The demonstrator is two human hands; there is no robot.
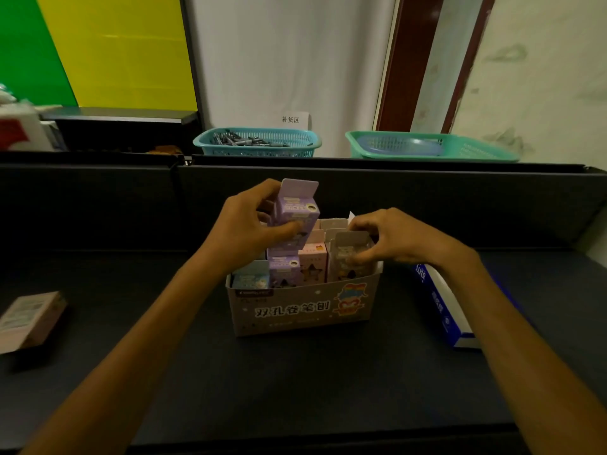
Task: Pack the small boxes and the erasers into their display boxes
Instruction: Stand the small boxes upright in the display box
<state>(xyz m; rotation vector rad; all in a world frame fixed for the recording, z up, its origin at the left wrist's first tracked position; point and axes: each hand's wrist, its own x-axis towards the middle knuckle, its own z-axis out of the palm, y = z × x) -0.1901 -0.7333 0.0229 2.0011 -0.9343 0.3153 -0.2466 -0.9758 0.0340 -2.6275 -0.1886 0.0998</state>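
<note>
Two hands: left hand (pixel 249 221) pinched a purple small box (pixel 295 210); right hand (pixel 391 239) pinched a grey one (pixel 351 257).
Handling: light, crushable card; best held by its side walls above the display box (pixel 305 310).

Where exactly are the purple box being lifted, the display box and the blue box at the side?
purple box (pixel 297 208): head view, on its printed front face.
display box (pixel 295 311): head view, on its front wall with the lettering.
blue box (pixel 440 303): head view, on its blue side face.

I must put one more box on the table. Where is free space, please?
Bare dark table lies between the lone carton at left and the display box, and in front of it. The display box is crowded: both hands work there. The blue box sits close on its right.
</note>
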